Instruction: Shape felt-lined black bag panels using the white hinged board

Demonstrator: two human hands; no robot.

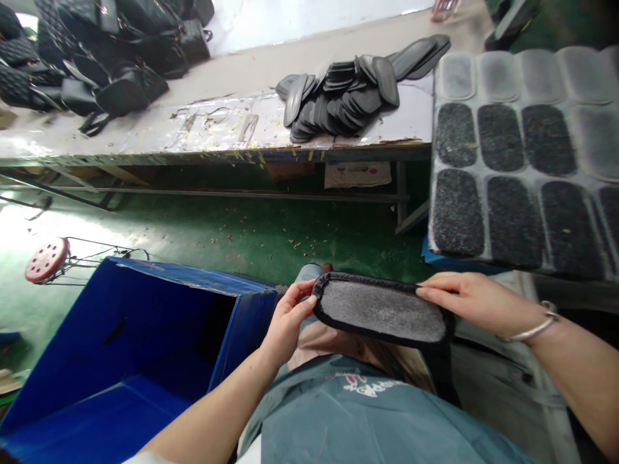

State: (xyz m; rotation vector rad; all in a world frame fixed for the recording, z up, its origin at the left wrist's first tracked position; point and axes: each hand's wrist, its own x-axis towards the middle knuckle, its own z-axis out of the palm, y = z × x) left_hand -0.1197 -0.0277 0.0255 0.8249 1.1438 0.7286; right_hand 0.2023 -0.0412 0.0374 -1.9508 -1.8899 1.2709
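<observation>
An oblong panel [380,306] with rounded ends is held up level in front of my apron. Its face is fuzzy grey and its folded rim is black. At the panel's left end, my left hand [290,316] pinches the rim between thumb and fingers. My right hand [464,298] grips the upper edge near the right end, thumb on the grey face. What lies under the panel is hidden. A pile of dark oval pieces [338,103] rests on the long worktable [213,132] ahead.
Black quilted bags [111,58] are heaped at the table's left. To the right stands a board [505,171] with rows of dark and pale oblong patches. A blue bin [140,399] opens beside my left arm; a red-topped stool [47,260] stands beyond it. Scraps litter the green floor [271,232].
</observation>
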